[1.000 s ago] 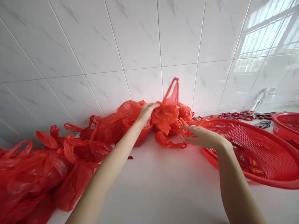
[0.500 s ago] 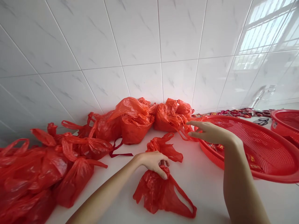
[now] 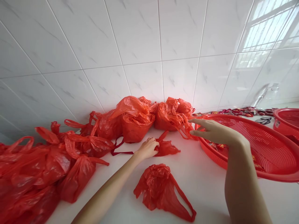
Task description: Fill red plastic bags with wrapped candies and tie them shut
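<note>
My left hand (image 3: 147,148) rests on the white counter with its fingers curled round a small crumpled red plastic bag (image 3: 167,147). Just in front of it lies another empty red bag (image 3: 161,189), loose on the counter with one handle spread to the right. My right hand (image 3: 211,130) hovers with fingers stretched out, holding nothing, at the rim of a large red mesh basket (image 3: 268,172). Its fingertips are close to the handles of a filled red bag (image 3: 171,116) by the wall.
Several filled red bags (image 3: 130,119) stand along the tiled wall, and a heap of red bags (image 3: 35,168) covers the left side. A second red basket (image 3: 288,123) sits at the far right. Small red packets (image 3: 243,111) lie behind the baskets.
My left hand lifted a red bag from the pile, set it down near me, let go and reached forward to grip the smaller bag. The right hand barely moved.
</note>
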A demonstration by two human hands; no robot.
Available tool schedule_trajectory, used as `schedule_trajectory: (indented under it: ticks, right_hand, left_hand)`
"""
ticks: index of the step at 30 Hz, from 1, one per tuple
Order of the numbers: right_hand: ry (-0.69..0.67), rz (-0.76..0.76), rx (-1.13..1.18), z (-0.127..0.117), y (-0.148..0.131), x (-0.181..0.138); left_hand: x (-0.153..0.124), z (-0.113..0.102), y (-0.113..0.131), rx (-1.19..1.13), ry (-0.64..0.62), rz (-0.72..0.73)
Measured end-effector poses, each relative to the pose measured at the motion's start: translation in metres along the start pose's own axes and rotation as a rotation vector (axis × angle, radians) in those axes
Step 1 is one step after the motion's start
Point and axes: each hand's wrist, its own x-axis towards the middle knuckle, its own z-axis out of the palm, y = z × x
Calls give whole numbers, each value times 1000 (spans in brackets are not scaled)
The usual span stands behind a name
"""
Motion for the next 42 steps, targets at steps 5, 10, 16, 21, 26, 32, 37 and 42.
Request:
schedule_trajectory:
  ticks: [5, 10, 16, 21, 26, 32, 37, 42]
  right_hand:
    - [74, 1, 35, -4, 10, -6]
    - [200, -52, 114, -9, 15, -16]
    - [250, -125, 134, -15, 16, -25]
    - [271, -96, 133, -17, 20, -26]
    - [275, -76, 126, -17, 21, -26]
    - [256, -102, 160, -18, 19, -27]
    - [242, -54, 142, -14, 21, -23]
    - [221, -68, 145, -12, 22, -19]
  left_hand:
    - [-1, -39, 11, -178, 45, 104]
    - [37, -97, 55, -301, 712, 288]
    - [117, -115, 84, 14, 900, 40]
    - [129, -69, 104, 266, 373, 523]
    - [129, -26, 112, 322, 111, 542]
    - [126, -71, 112, 144, 285, 527]
    - [128, -133, 100, 96, 920, 317]
    - [137, -139, 71, 237, 870, 85]
